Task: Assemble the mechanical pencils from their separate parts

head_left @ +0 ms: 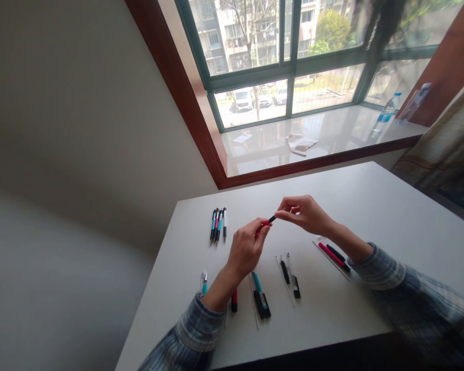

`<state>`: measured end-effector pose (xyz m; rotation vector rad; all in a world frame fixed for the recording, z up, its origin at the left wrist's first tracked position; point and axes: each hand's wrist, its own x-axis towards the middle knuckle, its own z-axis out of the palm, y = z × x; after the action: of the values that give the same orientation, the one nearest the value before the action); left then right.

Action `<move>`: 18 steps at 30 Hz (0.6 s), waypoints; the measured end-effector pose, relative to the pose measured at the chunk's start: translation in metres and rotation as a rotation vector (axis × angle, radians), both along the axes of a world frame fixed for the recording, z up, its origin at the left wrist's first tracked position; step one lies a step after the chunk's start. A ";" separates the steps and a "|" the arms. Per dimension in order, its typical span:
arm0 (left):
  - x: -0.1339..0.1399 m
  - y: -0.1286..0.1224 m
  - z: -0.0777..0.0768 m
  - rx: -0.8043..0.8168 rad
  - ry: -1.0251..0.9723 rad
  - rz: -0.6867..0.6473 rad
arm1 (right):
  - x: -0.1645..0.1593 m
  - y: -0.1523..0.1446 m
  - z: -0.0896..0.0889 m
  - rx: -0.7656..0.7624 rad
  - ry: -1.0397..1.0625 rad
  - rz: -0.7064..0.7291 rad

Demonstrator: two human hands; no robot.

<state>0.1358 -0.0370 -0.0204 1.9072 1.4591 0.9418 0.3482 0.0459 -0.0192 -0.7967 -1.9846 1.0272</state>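
My left hand (246, 250) is closed around the red barrel of a pen (271, 219), whose black end sticks out toward the right. At that black end, my right hand (308, 214) has thumb and fingers pinched together. Any small part between those fingertips is hidden. Below the hands lie loose pen parts: a black grip and clip piece (297, 287) with thin refills, and a teal barrel (257, 282) beside black pieces. My left forearm partly covers a red-and-black part (234, 301). Near my right wrist are a red barrel (327, 251) and a thin white refill.
Several whole pens (217, 226) lie side by side at the white table's (332, 319) far left. Behind the table, the window sill (263, 154) holds a crumpled cloth (300, 144), a paper, and water bottles (388, 111). A wall stands at left, a curtain (429, 149) at right.
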 end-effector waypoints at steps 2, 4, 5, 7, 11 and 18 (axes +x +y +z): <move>0.000 0.001 -0.001 0.011 0.018 0.008 | 0.000 0.000 0.000 0.017 -0.009 -0.003; 0.000 0.001 -0.002 0.022 0.027 0.016 | 0.000 0.000 0.001 0.008 0.007 0.031; -0.001 0.001 -0.002 0.028 0.033 0.017 | 0.001 -0.001 0.002 0.003 0.010 0.046; -0.001 0.001 -0.003 0.034 0.051 0.013 | 0.001 -0.001 0.003 0.020 -0.017 0.040; -0.001 0.001 -0.002 0.041 0.093 0.007 | 0.000 -0.001 0.003 0.068 -0.091 0.004; -0.001 0.001 -0.002 0.051 0.162 0.020 | -0.001 -0.001 0.000 0.103 -0.086 -0.008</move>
<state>0.1349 -0.0365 -0.0224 2.0505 1.5628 0.8573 0.3476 0.0450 -0.0187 -0.8037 -2.0878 0.8920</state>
